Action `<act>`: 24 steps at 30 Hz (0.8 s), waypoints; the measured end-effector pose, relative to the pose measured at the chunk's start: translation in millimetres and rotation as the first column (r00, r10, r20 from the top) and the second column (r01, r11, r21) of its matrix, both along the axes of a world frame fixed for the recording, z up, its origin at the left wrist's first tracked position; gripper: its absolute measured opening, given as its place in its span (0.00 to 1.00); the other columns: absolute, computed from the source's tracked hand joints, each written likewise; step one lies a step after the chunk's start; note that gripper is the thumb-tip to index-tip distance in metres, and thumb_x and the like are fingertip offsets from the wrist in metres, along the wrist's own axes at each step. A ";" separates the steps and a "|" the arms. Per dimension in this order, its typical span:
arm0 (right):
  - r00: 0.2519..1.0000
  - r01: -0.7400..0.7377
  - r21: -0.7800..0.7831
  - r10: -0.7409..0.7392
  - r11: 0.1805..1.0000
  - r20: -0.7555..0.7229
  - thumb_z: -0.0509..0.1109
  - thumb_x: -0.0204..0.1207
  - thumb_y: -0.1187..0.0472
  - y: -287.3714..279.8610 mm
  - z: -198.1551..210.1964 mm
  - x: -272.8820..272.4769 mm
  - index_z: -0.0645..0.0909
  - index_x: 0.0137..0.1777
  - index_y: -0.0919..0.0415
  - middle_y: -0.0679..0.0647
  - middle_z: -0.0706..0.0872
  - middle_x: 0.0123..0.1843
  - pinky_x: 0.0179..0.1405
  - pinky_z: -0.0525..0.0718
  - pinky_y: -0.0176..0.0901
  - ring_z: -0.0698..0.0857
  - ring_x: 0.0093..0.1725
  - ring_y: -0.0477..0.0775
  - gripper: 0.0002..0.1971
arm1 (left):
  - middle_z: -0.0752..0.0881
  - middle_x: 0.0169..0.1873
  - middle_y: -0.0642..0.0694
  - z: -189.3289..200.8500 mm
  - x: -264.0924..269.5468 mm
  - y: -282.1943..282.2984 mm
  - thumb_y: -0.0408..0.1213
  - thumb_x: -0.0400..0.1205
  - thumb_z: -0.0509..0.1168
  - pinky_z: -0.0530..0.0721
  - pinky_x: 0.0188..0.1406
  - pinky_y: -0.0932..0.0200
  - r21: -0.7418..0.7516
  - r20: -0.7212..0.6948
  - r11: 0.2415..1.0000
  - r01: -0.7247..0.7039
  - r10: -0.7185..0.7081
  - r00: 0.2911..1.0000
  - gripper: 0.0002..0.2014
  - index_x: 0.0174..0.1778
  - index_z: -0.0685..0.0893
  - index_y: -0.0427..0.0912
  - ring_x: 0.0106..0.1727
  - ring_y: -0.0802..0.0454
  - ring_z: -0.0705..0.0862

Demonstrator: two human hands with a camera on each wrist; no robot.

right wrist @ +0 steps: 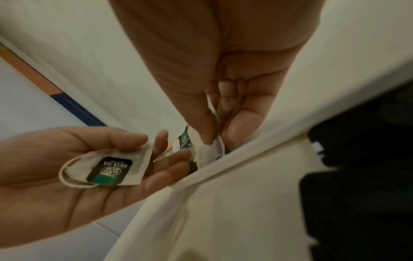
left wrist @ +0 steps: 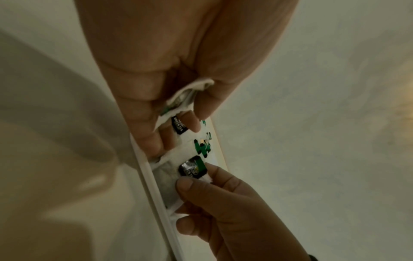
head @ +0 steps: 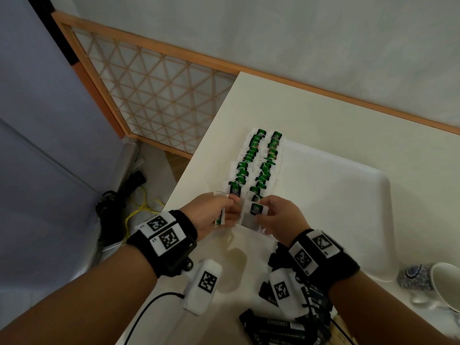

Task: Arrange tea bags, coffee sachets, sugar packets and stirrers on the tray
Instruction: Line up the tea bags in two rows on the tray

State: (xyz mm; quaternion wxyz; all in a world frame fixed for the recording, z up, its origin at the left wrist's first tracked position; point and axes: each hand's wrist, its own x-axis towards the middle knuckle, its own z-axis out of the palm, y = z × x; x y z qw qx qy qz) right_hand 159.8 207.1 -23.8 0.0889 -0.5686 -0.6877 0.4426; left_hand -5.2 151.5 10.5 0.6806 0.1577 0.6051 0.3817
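Observation:
Two rows of green-labelled tea bags (head: 251, 165) lie along the left side of the white tray (head: 348, 195). At the near end of the rows, my right hand (head: 267, 212) pinches one tea bag (head: 256, 210) between thumb and forefinger, low over the tray's rim (right wrist: 245, 150). My left hand (head: 224, 207) is just to its left and holds another tea bag (right wrist: 111, 169) on its fingers under the thumb. The left wrist view shows the same held bag (left wrist: 185, 98) and the right hand's bag (left wrist: 192, 169). Black coffee sachets (head: 286, 327) lie on the table near my right wrist.
The tray sits on a white table (head: 323, 108) whose left edge runs close beside the tea bag rows. A patterned cup (head: 438, 282) stands at the right edge. A wooden lattice screen (head: 154, 90) and cables on the floor (head: 139, 210) are left of the table.

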 end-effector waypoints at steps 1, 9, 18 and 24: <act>1.000 -0.012 0.018 0.011 1.000 0.015 0.73 0.69 0.63 -1.6 -1.2 0.2 0.79 0.45 0.47 0.52 0.86 0.37 0.43 0.87 0.50 0.85 0.37 0.56 0.10 | 0.82 0.42 0.39 -0.6 -0.6 -1.1 0.27 0.83 0.53 0.86 0.43 0.56 0.001 0.008 1.000 -0.003 0.003 1.000 0.11 0.47 0.82 0.38 0.41 0.47 0.82; 0.999 0.030 0.166 -0.025 0.986 -0.033 0.74 0.70 0.57 -5.5 3.1 2.2 0.77 0.56 0.45 0.45 0.80 0.45 0.34 0.73 0.31 0.78 0.35 0.43 0.16 | 0.86 0.53 0.31 5.6 -8.9 -12.3 0.24 0.80 0.52 0.90 0.43 0.48 -0.015 0.229 0.990 -0.137 0.137 0.964 0.19 0.64 0.79 0.32 0.50 0.38 0.86; 0.964 -0.094 0.241 0.149 0.966 -0.221 0.70 0.76 0.56 -16.6 41.2 -10.4 0.81 0.54 0.38 0.40 0.83 0.49 0.39 0.76 0.24 0.82 0.48 0.38 0.11 | 0.87 0.53 0.40 9.5 -8.5 -19.0 0.21 0.83 0.56 0.89 0.43 0.56 0.160 0.129 0.983 0.088 -0.109 0.986 0.21 0.68 0.79 0.42 0.50 0.48 0.88; 0.931 -0.109 0.133 0.148 0.985 -0.333 0.71 0.74 0.66 -16.1 38.2 -12.0 0.83 0.55 0.43 0.52 0.85 0.40 0.38 0.80 0.28 0.81 0.36 0.40 0.16 | 0.85 0.54 0.40 7.2 -8.0 -20.7 0.22 0.76 0.70 0.90 0.36 0.59 0.157 -0.084 0.972 0.174 -0.162 0.983 0.25 0.68 0.78 0.44 0.41 0.51 0.88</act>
